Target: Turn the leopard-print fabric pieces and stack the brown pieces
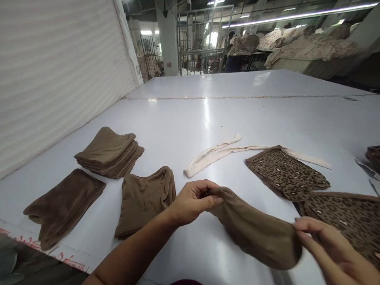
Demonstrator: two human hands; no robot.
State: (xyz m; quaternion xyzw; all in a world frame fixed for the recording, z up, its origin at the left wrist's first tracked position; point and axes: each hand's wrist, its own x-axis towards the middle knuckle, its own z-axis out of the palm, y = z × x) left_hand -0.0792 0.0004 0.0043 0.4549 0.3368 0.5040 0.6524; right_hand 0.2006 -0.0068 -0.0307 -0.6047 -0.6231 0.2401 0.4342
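Note:
Between my two hands a brown fabric piece (258,231) is stretched out above the table, its middle sagging. My left hand (197,200) pinches its upper left corner between thumb and fingers. At the other end, my right hand (329,245) grips the right edge, slightly blurred. Left of my left hand sits a stack of brown fabric pieces (144,198), partly behind my forearm. Beyond it lie a taller olive-brown stack (107,148) and a darker, plush-looking brown stack (65,202). Leopard-print fabric pieces (287,172) lie to the right, some partly behind my right hand.
A cream fabric strip (213,156) lies folded across the middle of the white table (178,118). White layered material (59,59) rises like a wall along the left. Heaped pale fabric (314,47) and a metal rack (204,39) stand beyond the far edge.

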